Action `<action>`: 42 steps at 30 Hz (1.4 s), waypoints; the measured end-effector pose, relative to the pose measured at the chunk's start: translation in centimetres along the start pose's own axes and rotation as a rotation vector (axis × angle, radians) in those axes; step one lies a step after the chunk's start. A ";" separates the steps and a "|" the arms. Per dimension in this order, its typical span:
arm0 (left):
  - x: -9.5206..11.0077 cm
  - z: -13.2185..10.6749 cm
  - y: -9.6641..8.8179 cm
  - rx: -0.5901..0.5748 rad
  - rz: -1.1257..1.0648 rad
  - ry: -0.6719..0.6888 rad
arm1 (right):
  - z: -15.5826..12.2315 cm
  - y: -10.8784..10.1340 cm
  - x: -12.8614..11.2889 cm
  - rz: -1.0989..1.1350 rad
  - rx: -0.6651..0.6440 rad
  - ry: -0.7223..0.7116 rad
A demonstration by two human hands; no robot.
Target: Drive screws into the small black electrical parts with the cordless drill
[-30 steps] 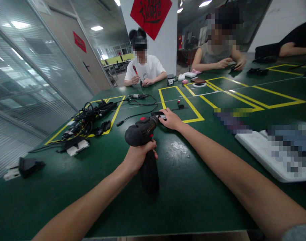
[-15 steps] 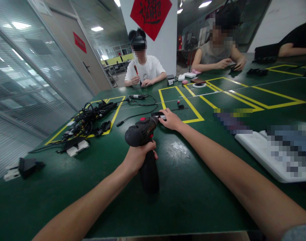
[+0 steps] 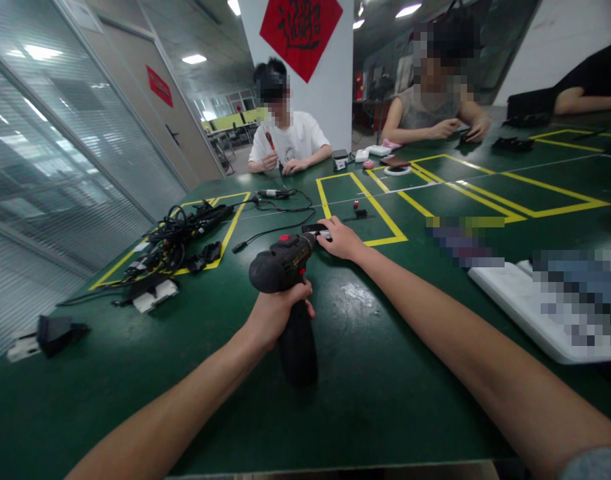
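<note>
My left hand (image 3: 280,310) is wrapped round the grip of a black cordless drill (image 3: 280,263) with red details. The drill's chuck points forward and right, its tip close to my right hand (image 3: 339,238). Under the fingers of that right hand lies a small black and silver-white piece (image 3: 313,229), held on the green table; the fingers and the drill hide most of it, so its kind does not show. Just beyond the right hand are a small flat black part (image 3: 361,214) and a tiny red item (image 3: 356,205).
Tangled black cables (image 3: 178,233) and black adapter pieces (image 3: 205,255) lie at the left. One cable (image 3: 280,230) runs near the drill. A white tray (image 3: 515,300) stands at the right. Across the green table (image 3: 385,413), a person (image 3: 289,143) holds a screwdriver (image 3: 270,141); others sit farther right.
</note>
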State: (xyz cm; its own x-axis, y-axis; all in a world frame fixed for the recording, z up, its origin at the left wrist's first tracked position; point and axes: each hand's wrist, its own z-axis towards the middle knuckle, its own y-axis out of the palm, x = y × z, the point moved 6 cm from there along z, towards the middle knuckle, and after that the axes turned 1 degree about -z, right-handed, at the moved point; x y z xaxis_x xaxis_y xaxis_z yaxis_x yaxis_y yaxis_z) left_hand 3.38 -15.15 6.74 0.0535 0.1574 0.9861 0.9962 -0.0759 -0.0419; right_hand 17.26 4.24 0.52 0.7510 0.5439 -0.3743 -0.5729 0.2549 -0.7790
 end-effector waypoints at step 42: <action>-0.1 0.0 0.0 -0.005 -0.037 -0.024 | -0.1 -0.1 0.0 -0.010 0.006 -0.005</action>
State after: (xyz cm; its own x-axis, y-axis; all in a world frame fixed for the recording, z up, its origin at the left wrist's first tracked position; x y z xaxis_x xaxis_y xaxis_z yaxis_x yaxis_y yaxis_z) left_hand 3.40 -15.14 6.60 0.0185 0.1835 0.9829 0.9972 -0.0746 -0.0049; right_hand 17.34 4.14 0.61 0.7548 0.5453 -0.3645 -0.5676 0.2646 -0.7796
